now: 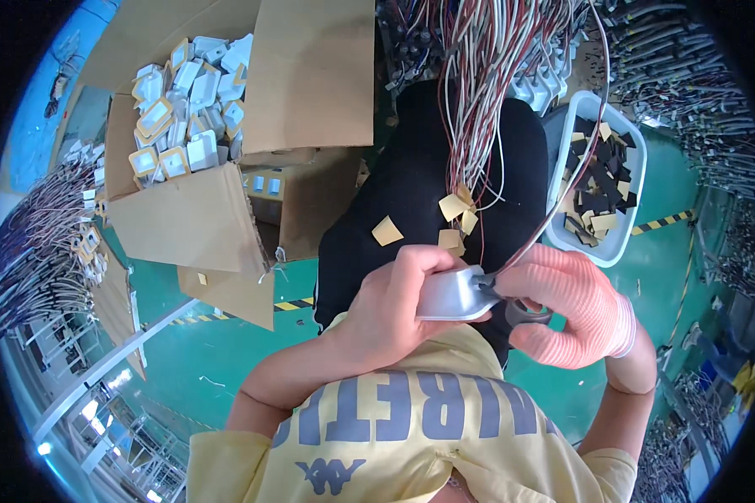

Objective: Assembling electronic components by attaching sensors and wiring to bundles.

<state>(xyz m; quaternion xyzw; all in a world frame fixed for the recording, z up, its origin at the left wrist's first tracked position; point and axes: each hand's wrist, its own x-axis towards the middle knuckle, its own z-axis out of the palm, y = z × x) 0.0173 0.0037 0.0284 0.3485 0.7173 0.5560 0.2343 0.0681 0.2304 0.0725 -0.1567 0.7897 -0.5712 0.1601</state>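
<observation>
My left hand, bare, is closed around a white plastic housing with a raised, boxy middle and a flat rim. At the housing's right end is a small dark fitting, where a thin red and white cable comes in. My right hand, in a pink ribbed glove, pinches close to that end, on or beside the cable. A dark grey ring-shaped piece shows between its thumb and fingers; what it belongs to is hidden. Small tan foam pieces lie on my dark-clothed lap.
A cardboard box heaped with white housings stands at the left. On the right, a white tub holds black and tan pieces. A bundle of red and white wires drapes over my lap; more cable bundles are far right.
</observation>
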